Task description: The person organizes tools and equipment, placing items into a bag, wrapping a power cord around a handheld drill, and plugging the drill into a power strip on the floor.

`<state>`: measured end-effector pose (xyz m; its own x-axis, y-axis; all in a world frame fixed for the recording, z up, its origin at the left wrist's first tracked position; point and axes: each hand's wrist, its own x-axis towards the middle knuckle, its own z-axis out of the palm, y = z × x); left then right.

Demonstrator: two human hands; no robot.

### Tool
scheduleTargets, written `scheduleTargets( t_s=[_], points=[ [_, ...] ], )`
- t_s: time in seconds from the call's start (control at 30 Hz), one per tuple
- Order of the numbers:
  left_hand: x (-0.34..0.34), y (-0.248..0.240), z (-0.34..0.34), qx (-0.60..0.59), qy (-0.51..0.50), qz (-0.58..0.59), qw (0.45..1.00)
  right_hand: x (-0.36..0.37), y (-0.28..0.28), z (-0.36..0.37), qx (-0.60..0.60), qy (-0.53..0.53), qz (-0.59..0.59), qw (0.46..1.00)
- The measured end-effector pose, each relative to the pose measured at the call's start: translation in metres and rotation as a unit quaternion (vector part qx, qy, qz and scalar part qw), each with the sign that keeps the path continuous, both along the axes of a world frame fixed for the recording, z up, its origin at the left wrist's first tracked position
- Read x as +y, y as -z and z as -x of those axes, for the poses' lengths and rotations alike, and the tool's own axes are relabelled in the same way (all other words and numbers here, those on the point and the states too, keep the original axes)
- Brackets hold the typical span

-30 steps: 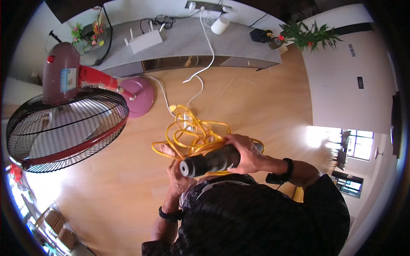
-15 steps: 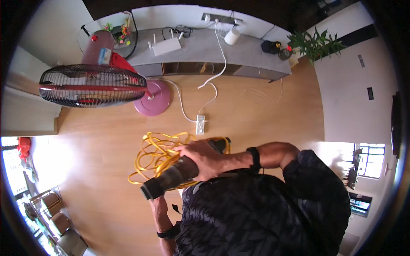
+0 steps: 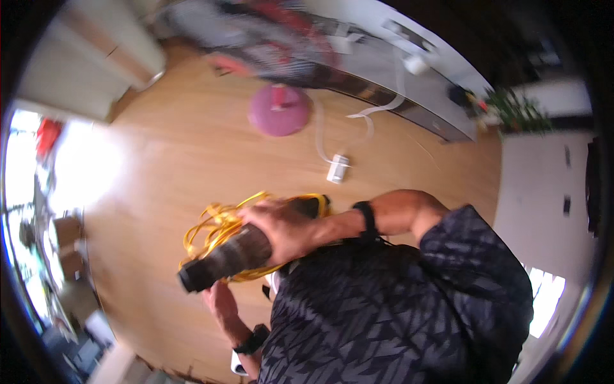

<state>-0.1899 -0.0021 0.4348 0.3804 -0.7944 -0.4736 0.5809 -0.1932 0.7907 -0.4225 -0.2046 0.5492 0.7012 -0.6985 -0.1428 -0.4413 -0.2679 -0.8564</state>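
Note:
My right hand (image 3: 284, 230) is closed over a dark grey cylinder (image 3: 240, 253) with a black end (image 3: 195, 275), held slantwise in front of my body. The cylinder's exact kind I cannot make out. Loops of yellow cord (image 3: 214, 224) bunch behind and around it, partly covered by my right hand. From below, my left hand (image 3: 220, 304) reaches up to the underside of the black end. Its fingers are hidden behind the cylinder.
A white power strip (image 3: 338, 169) with cables lies on the wooden floor ahead. Beyond it stands a fan on a pink round base (image 3: 279, 110), its head blurred. A long low cabinet (image 3: 441, 115) runs along the wall; a plant (image 3: 518, 109) is at the right.
My view has turned left, so the fan, cabinet and power strip sit tilted and farther right. My hands, the cylinder and the cord appear slightly more to the left, the grip unchanged.

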Motion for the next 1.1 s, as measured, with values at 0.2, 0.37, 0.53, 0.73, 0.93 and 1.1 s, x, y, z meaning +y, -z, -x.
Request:
scheduleTargets(
  t_s=[0.2,0.37,0.53,0.73,0.93,1.1],
  points=[
    [-0.045,-0.010,-0.101,0.194,-0.058,0.086,0.976,-0.025,0.009,-0.104,0.023,-0.046,0.015,0.999],
    [-0.069,-0.031,-0.189,0.133,-0.039,0.107,0.984,-0.053,-0.002,-0.189,0.038,-0.054,-0.065,0.996],
    [-0.118,-0.022,-0.272,0.168,-0.049,0.187,0.967,-0.112,-0.019,-0.269,0.012,-0.081,-0.035,0.996],
    [-0.162,-0.019,-0.361,0.193,-0.120,0.183,0.957,-0.176,-0.022,-0.386,-0.040,-0.122,-0.063,0.990],
    [-0.179,-0.024,-0.431,0.194,-0.258,0.204,0.924,-0.235,-0.032,-0.504,-0.048,-0.210,-0.142,0.966],
    [-0.195,-0.016,-0.487,0.178,-0.293,0.211,0.915,-0.273,-0.032,-0.586,-0.065,-0.267,-0.166,0.947]
  ],
)
